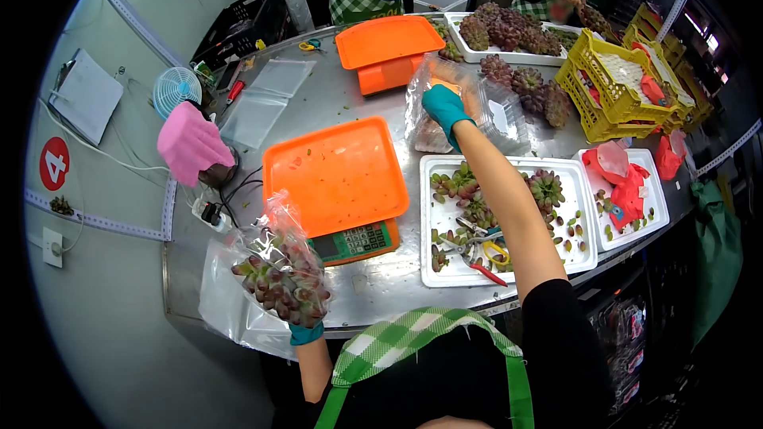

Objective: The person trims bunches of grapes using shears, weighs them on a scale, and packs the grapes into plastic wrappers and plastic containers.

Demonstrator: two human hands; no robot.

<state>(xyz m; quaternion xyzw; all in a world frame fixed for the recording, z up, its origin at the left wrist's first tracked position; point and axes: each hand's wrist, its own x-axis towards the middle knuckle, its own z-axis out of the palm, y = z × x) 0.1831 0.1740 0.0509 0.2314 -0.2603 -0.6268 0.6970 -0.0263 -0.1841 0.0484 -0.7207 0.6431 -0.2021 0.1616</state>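
Note:
My left hand (pixel 306 334), in a teal glove, grips a clear plastic bag of succulents (pixel 282 282) from below at the front left. The reddish-green rosettes fill the bag, and its loose top stands up. My right hand (pixel 447 111), also gloved in teal, reaches across the table to a clear plastic package (pixel 425 131) with orange and pale contents. Its fingers are curled down at the package; what lies between them is hidden. Beneath my right forearm is a white foam tray (pixel 429 262) holding succulents, loose leaves, scissors (pixel 497 253) and a red-handled tool (pixel 488 274).
An orange-topped scale (pixel 338 175) stands between my hands, another orange scale (pixel 389 40) behind it. Yellow crates (pixel 596 71) are stacked at right, near a smaller white tray (pixel 652 191). Two co-workers handle succulents across the table. A fan (pixel 176 91) stands at left.

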